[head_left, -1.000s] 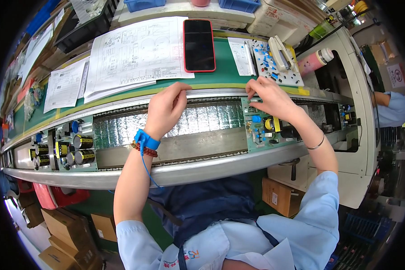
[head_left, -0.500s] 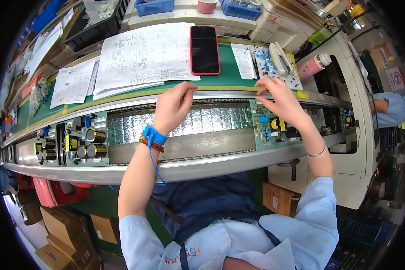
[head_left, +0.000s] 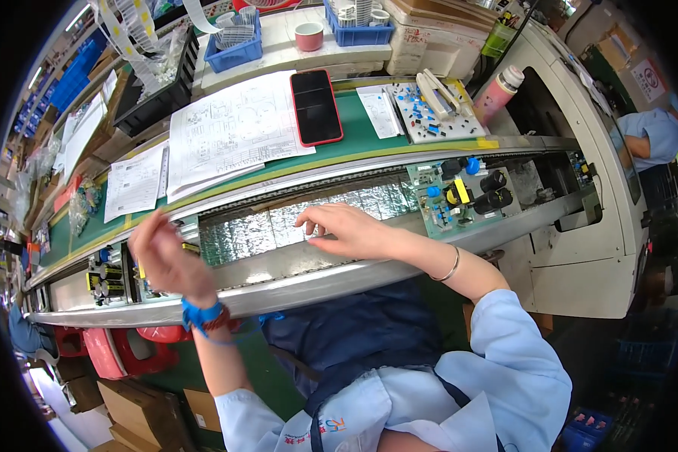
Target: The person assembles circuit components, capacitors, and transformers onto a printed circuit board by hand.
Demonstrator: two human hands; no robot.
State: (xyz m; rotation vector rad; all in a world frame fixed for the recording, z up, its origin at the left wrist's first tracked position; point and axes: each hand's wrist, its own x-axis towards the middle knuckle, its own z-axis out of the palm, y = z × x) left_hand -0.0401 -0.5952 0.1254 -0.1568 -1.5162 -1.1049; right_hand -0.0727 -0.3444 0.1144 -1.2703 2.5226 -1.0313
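Note:
My left hand [head_left: 169,256], smeared by motion, is over the circuit boards at the left of the conveyor; its finger pose cannot be made out. A blue wrist strap [head_left: 202,315] circles that wrist. Partly behind the hand is a green circuit board [head_left: 190,227] with dark, yellow-marked capacitors. My right hand [head_left: 346,232] hovers above the bare silver middle of the conveyor, thumb apart from the loosely bent fingers, nothing seen in it. To its right, another circuit board [head_left: 438,220] with blue, yellow and black components rests on the rails.
Beyond the conveyor [head_left: 316,273] lie printed drawings [head_left: 233,128], a red-edged phone [head_left: 316,109] and a white board of loose small components [head_left: 429,124]. A pink bottle [head_left: 497,96] stands near the white machine [head_left: 580,264]. Blue bins [head_left: 235,54] are at the back. Another person's arm shows at far right.
The view has turned leftward. My left hand has swung left to the boards there, and my right hand has moved left from the far rail to over the conveyor's middle.

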